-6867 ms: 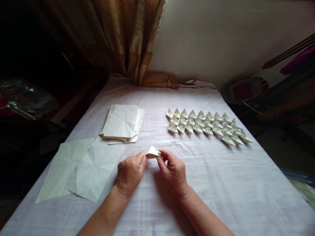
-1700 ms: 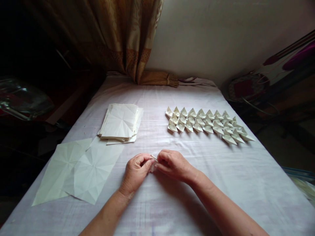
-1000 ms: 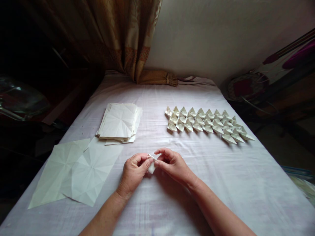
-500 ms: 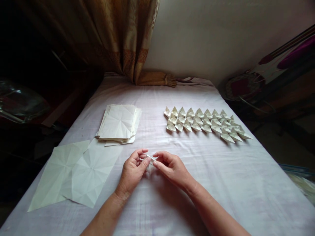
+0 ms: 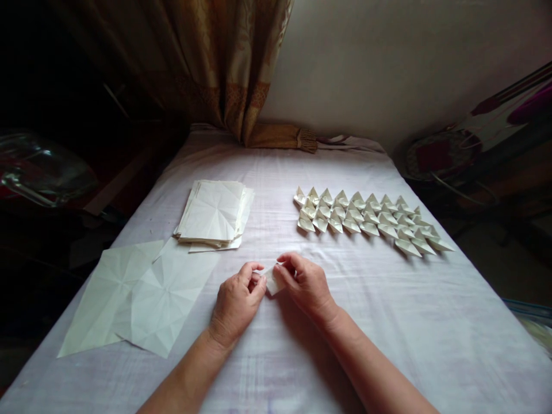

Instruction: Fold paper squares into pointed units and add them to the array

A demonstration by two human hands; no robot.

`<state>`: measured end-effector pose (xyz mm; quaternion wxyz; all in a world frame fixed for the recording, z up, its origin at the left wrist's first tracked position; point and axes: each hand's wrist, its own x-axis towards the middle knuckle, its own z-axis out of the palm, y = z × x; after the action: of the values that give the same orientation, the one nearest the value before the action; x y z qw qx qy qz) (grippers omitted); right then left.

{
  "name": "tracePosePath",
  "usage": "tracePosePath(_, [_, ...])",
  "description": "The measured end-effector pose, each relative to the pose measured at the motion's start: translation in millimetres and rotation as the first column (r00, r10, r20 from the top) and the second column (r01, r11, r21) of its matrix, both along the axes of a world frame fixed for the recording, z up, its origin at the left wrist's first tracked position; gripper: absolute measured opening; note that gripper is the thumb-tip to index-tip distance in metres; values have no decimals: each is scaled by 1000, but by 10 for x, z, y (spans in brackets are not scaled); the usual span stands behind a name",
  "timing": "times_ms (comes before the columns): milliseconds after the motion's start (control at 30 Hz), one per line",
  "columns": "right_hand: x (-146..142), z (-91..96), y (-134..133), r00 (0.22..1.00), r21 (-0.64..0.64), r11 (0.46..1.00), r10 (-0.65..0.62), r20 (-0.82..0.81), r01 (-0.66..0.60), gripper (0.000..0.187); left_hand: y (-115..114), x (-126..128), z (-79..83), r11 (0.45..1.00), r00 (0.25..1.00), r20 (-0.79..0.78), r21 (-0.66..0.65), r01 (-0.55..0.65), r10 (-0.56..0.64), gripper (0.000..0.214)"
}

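Observation:
A small folded piece of white paper (image 5: 273, 283) is held between my two hands, just above the cloth-covered table. My left hand (image 5: 240, 296) pinches its left edge between thumb and fingers. On the right side, my right hand (image 5: 306, 284) grips the paper, thumb in front and fingers curled behind. Beyond my right hand stand several rows of small folded paper boats (image 5: 356, 213). Past my left hand lies a stack of creased paper sheets (image 5: 211, 210). Two loose creased sheets (image 5: 161, 299) overlap nearer to me on the left.
A pale cloth (image 5: 276, 167) covers the table. A gold-brown curtain (image 5: 241, 69) hangs at the back, its hem resting on the far edge. A clear, shiny object (image 5: 47, 167) is on the dark left side. A round patterned item (image 5: 444, 154) sits beyond the right edge.
The folded paper has turned so that its flat face shows instead of a thin edge. My right hand has risen slightly. The whole view has shifted a little.

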<state>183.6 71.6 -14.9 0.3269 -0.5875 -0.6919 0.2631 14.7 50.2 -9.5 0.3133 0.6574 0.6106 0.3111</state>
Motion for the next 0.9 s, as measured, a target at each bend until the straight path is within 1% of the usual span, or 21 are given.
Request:
tracePosePath(33, [-7, -19, 32, 998, 44, 999, 18, 65, -21, 12, -2, 1, -3, 995, 991, -133, 96, 26, -13, 15])
tracePosePath(100, [-26, -64, 82, 986, 99, 993, 47, 158, -63, 12, -1, 2, -1, 966, 939, -345, 241, 95, -6, 12])
tracePosePath(133, [-35, -85, 100, 981, 115, 990, 58, 187, -80, 13, 2, 1, 4, 953, 909, -417, 278, 121, 6, 11])
tracePosePath(200, [-46, -117, 122, 971, 144, 984, 73, 226, -108, 14, 11, -5, 15, 943, 865, -501, 299, 145, 26, 12])
tracePosePath(300, [-35, -127, 111, 964, 195, 975, 51, 262, -105, 18, 16, -21, 22, 936, 852, -523, 301, 183, 2, 10])
tracePosePath(367, [-10, -110, 67, 963, 226, 969, 37, 268, -100, 23, 3, -34, 16, 913, 857, -515, 333, 235, -33, 12])
tracePosePath(433, [21, -83, -8, 954, 238, 959, 80, 288, -152, 27, -28, -49, 9, 887, 843, -535, 363, 286, -53, 18])
tracePosePath(467, [34, -69, -53, 941, 232, 951, 127, 314, -205, 29, -49, -57, 8, 877, 828, -558, 366, 311, -61, 22])
tracePosePath(500, [44, -56, -98, 920, 219, 940, 174, 351, -261, 31, -71, -65, 9, 873, 808, -584, 356, 335, -72, 25])
tracePosePath(567, [51, -40, -176, 878, 160, 936, 220, 426, -312, 36, -115, -87, 16, 868, 772, -628, 326, 373, -96, 30])
tracePosePath(667, [31, -38, -225, 850, 96, 958, 190, 491, -269, 40, -152, -131, 27, 848, 739, -661, 311, 430, -132, 34])
tracePosePath(767, [2, -55, -205, 847, 82, 973, 143, 512, -214, 43, -146, -181, 28, 814, 714, -681, 317, 486, -161, 36])
tracePosePath(900, [24, -73, -183, 837, 83, 976, 127, 532, -200, 46, -118, -221, 24, 789, 693, -695, 309, 531, -194, 38])
